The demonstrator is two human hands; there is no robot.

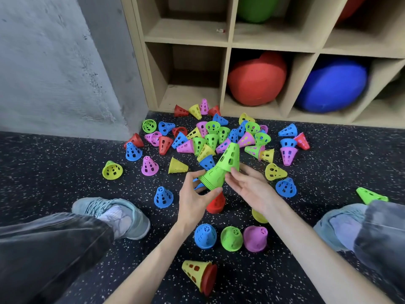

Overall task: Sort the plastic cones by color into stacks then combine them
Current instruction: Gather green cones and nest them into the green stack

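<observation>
Floor [65, 176]: dark rubber, flecked white, carrying all loose items.

Shelf unit [230, 49]: pale wood cubbies against the far wall; a red ball [256, 79] and a blue ball [333, 84] fill two lower compartments, a green one [256, 7] sits above.

Legs and shoes: left shoe [114, 216] and right shoe [337, 227] planted on either side of the work area.

Scattered cones [210, 137]: many perforated plastic cones in blue, green, pink, yellow and red, heaped before the shelf, most lying on their sides.

Near row: blue cone [205, 236], green cone [231, 238] and pink cone [255, 238] standing side by side between the forearms; a yellow cone [194, 274] lies tipped, nested with a red one [209, 279].

Left hand [194, 198]: grip closed, thumb and fingers pinching the rim end of a green stack [213, 177], held above the floor.

Right hand [252, 187]: fingers mostly straight, fingertips touching a single green cone [229, 157] seated crookedly on the stack's tip.
</observation>
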